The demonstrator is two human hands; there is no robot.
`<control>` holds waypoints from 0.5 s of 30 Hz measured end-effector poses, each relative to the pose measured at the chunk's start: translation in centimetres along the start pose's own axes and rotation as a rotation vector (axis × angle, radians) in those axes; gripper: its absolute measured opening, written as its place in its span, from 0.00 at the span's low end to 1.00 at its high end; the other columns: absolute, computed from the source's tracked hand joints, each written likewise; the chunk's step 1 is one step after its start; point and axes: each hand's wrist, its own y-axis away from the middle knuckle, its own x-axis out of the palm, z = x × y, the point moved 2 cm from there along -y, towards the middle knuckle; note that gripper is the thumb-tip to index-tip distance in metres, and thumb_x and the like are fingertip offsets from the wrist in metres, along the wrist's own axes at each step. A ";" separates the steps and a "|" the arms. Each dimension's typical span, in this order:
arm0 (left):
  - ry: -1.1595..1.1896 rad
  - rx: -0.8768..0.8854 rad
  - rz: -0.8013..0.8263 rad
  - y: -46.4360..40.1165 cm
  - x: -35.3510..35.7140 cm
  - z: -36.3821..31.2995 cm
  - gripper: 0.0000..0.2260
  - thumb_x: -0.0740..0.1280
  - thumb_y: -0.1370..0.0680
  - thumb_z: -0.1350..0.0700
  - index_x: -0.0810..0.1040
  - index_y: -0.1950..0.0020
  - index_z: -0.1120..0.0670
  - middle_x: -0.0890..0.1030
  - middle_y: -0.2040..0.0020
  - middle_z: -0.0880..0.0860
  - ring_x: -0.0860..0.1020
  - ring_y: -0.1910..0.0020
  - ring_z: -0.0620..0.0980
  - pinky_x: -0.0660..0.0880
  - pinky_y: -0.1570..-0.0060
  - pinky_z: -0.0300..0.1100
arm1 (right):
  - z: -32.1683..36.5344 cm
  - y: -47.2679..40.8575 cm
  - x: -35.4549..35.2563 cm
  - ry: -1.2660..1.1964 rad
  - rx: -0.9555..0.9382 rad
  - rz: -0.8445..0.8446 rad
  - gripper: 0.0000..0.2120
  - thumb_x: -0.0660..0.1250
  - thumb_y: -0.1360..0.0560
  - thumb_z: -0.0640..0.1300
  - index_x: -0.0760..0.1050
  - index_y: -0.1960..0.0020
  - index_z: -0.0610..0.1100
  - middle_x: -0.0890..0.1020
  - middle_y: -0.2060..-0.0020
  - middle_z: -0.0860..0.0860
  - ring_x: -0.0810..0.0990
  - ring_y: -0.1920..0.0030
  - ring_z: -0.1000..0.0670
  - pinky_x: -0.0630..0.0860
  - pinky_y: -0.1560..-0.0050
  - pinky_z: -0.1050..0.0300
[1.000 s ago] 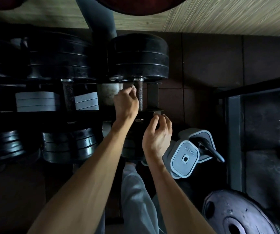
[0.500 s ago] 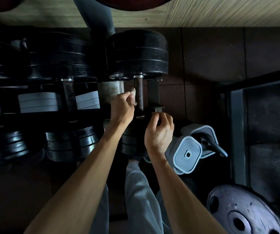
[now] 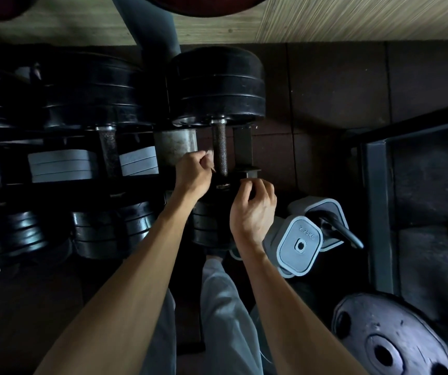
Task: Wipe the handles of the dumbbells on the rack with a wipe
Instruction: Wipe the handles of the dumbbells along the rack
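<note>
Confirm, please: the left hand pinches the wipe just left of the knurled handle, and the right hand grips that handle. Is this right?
Not quite. In the head view the right hand is curled near the handle's lower end but does not grip the knurled handle. The rest holds: the left hand pinches the wipe just left of it.

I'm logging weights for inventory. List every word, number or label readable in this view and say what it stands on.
"2.25KG": raised marking on the end face of the grey dumbbell on the floor; the digits are faint, so this reading is unsure.
Black dumbbells on the rack: no readable marking.
Round weight plate: nothing legible.
</note>
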 end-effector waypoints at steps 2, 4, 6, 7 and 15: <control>-0.045 0.058 -0.024 1.4 -0.5 0.2 0.15 0.61 0.17 0.55 0.82 0.48 0.65 0.83 0.58 0.61 0.78 0.61 0.53 0.66 0.64 0.36 | -0.1 -0.1 0.0 -0.002 -0.006 -0.004 0.19 0.55 0.24 0.50 0.81 0.57 0.43 0.82 0.53 0.50 0.78 0.50 0.47 0.76 0.44 0.42; -0.065 0.043 0.010 1.1 -0.5 0.4 0.14 0.61 0.17 0.56 0.82 0.49 0.63 0.83 0.58 0.59 0.79 0.60 0.54 0.68 0.60 0.37 | 0.0 -0.1 0.0 -0.003 -0.006 -0.003 0.18 0.55 0.24 0.50 0.81 0.57 0.43 0.82 0.54 0.50 0.78 0.50 0.47 0.75 0.44 0.42; -0.041 0.009 0.076 -0.4 -0.1 0.2 0.14 0.60 0.17 0.58 0.78 0.61 0.56 0.77 0.64 0.53 0.75 0.63 0.52 0.71 0.58 0.43 | 0.1 0.0 -0.1 -0.003 -0.002 0.000 0.19 0.55 0.25 0.50 0.81 0.56 0.43 0.82 0.54 0.50 0.78 0.50 0.47 0.75 0.43 0.42; -0.039 0.001 0.093 -1.0 0.0 0.2 0.15 0.60 0.17 0.59 0.75 0.64 0.54 0.75 0.66 0.52 0.73 0.65 0.51 0.71 0.59 0.44 | 0.2 0.0 -0.1 -0.002 -0.001 0.000 0.19 0.54 0.25 0.50 0.81 0.57 0.43 0.81 0.54 0.50 0.78 0.50 0.47 0.75 0.43 0.42; -0.189 0.012 0.173 -0.2 -0.1 0.7 0.18 0.60 0.17 0.57 0.74 0.65 0.62 0.74 0.69 0.57 0.73 0.64 0.57 0.62 0.65 0.46 | 0.3 0.0 -0.1 -0.006 0.004 -0.011 0.17 0.55 0.25 0.49 0.80 0.58 0.42 0.81 0.55 0.50 0.77 0.52 0.46 0.76 0.45 0.42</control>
